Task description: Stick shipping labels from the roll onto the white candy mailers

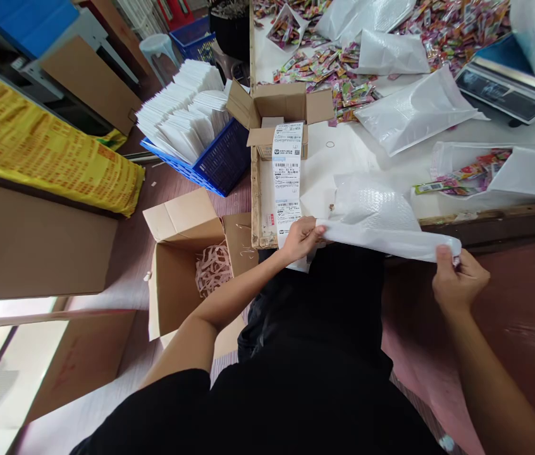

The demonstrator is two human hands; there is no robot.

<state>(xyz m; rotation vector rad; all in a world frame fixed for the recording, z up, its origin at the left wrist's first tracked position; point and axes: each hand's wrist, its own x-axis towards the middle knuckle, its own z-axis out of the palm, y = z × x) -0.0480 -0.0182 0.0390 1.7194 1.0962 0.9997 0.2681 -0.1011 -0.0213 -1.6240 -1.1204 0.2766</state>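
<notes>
Black shirt cloth (286, 392) is filling the near middle. Beyond it, a white bubble-lined mailer (372, 205) is lying across the table's near edge, its smooth near strip hanging over. The left hand (301, 239) is pinching the strip's left end, thumb and fingers closed; the right hand (460, 278) is gripping the right end, thumb on top, fingers curling beneath. Just left, a glossy label strip (287, 180) is running from a small open carton (277, 144) over the near edge. Bare white tabletop (327, 151) is leaving room between strip and mailers. Rightward, an open mailer (530, 167) is spilling shiny packets (469, 174); farther, a plump mailer (414, 107) is lying near a flat scale (504, 88). Left of the table's worn wooden edge, a blue plastic basket (222, 161) is holding upright white envelopes (182, 114), and a cardboard box (172, 287) is gaping around crinkled paper shreds (213, 268).
</notes>
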